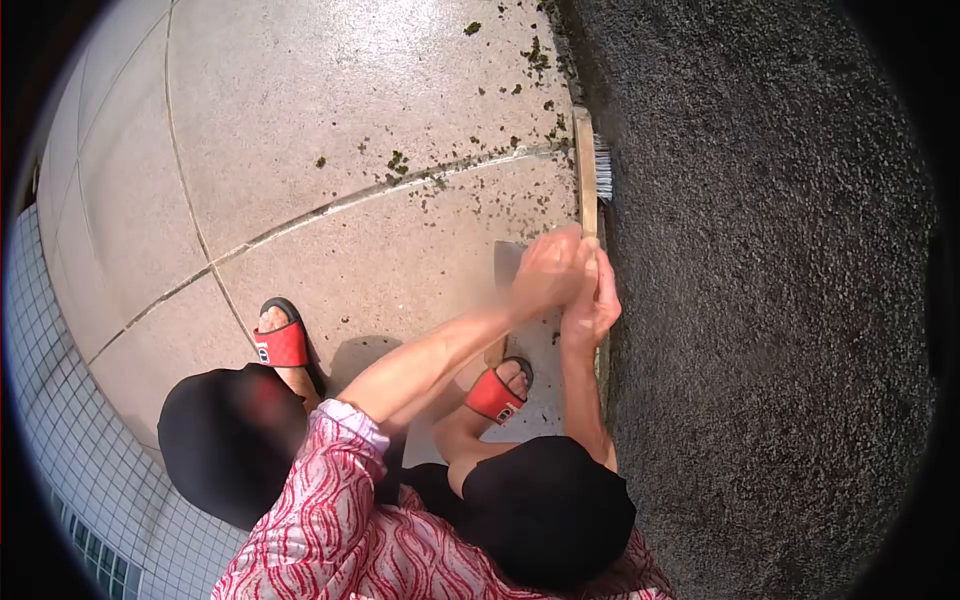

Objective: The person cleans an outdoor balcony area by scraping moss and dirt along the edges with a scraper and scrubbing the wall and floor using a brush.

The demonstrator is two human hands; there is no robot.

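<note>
A wire brush point(588, 170) with a long pale wooden handle and grey metal bristles stands along the seam between the tiles and the dark rough surface. Its bristles face the dark side. Both my hands are closed around the near end of the handle. My left hand point(548, 268) reaches across from the left and looks slightly blurred. Close beside it, my right hand point(593, 298) wraps the handle lower down. The grip end itself is hidden by my fingers. A small dark patch point(507, 262) shows left of my left hand; I cannot tell whether it is a shadow.
Loose dark green clumps like moss point(398, 162) lie scattered over the beige floor tiles point(300, 120). The rough dark grey surface point(770, 250) fills the right side. My feet in red slides point(281, 345) stand on the tiles. Small white tiles point(90, 430) border the left.
</note>
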